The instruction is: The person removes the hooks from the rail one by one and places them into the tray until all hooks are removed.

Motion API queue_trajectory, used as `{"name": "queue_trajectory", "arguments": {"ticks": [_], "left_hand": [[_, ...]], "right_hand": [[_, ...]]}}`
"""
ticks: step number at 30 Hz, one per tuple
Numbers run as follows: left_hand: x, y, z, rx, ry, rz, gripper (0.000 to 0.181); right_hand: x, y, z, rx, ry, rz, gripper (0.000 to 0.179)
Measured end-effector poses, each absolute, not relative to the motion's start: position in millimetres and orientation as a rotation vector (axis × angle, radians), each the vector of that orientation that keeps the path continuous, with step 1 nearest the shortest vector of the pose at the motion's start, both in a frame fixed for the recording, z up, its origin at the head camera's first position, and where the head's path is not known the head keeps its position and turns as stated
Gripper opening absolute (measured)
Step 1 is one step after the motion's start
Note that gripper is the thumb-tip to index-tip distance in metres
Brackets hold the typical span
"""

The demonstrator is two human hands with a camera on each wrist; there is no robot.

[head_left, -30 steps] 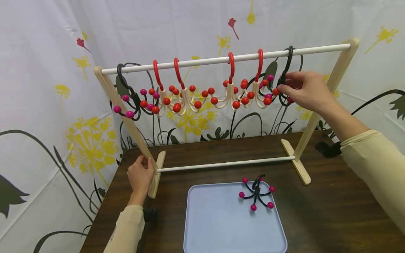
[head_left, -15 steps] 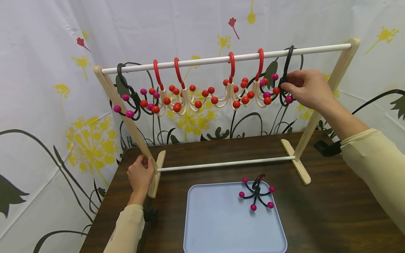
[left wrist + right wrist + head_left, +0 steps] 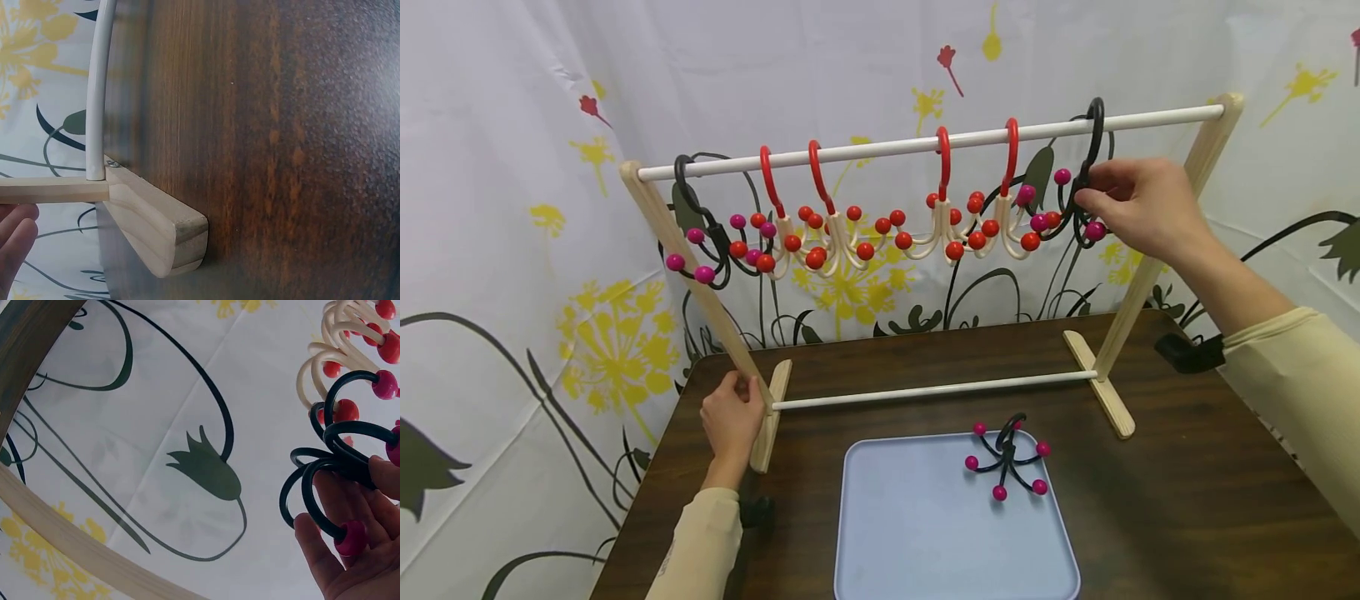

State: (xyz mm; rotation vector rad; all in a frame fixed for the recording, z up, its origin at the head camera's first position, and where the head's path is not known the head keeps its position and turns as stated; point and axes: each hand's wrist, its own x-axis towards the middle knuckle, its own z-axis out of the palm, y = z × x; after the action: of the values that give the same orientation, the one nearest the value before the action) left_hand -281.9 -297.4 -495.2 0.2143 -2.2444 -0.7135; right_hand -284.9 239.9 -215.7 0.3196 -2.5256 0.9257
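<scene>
My right hand (image 3: 1150, 204) pinches the stem of a black hook hanger (image 3: 1082, 179) with magenta balls, below the white top rod (image 3: 880, 148). Its hook goes over the rod near the right end. In the right wrist view, the black hanger's curved arms (image 3: 331, 462) splay beside my fingers. Low at the left, my left hand (image 3: 733, 421) grips the wooden side post (image 3: 718, 321) of the rack. Cream hangers (image 3: 942, 221) with red hooks and red balls hang along the rod. Another black hanger (image 3: 718, 242) hangs at the left end.
A pale blue tray (image 3: 910, 517) lies on the dark wooden table (image 3: 1187, 483). One black hanger with magenta balls (image 3: 1006, 454) rests on its back right corner. A lower white rod (image 3: 936, 389) joins the rack's feet (image 3: 1101, 383). Printed curtain (image 3: 550, 100) behind.
My right hand has moved slightly right and up with the black hanger, whose hook slid along the rod and turned a little. The left hand stays on the post. The view shifted slightly.
</scene>
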Motion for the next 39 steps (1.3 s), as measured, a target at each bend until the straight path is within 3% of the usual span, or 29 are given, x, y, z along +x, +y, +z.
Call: {"name": "queue_trajectory", "arguments": {"ticks": [16,24,31,39], "left_hand": [[-281.0,-297.9,-494.8,0.22,-2.244,-0.727,0.018],[-282.4,-298.6,-495.6,0.228,-2.256,-0.73,0.018],[-282.1,-299.1,-496.7,0.231,-2.254,-0.732,0.017],[-282.9,-300.2,-497.1,0.224,-2.249,-0.735,0.018]], "right_hand": [[-266.7,258.7,-210.2,0.277,-2.442,0.998,0.04],[-241.5,262.1,-226.2,0.286,-2.351,1.052,0.033],[-214.5,258.2,-256.8,0.246,-2.27,1.025,0.027],[-169.5,248.7,-330.8,0.247,-2.196,0.948,0.026]]}}
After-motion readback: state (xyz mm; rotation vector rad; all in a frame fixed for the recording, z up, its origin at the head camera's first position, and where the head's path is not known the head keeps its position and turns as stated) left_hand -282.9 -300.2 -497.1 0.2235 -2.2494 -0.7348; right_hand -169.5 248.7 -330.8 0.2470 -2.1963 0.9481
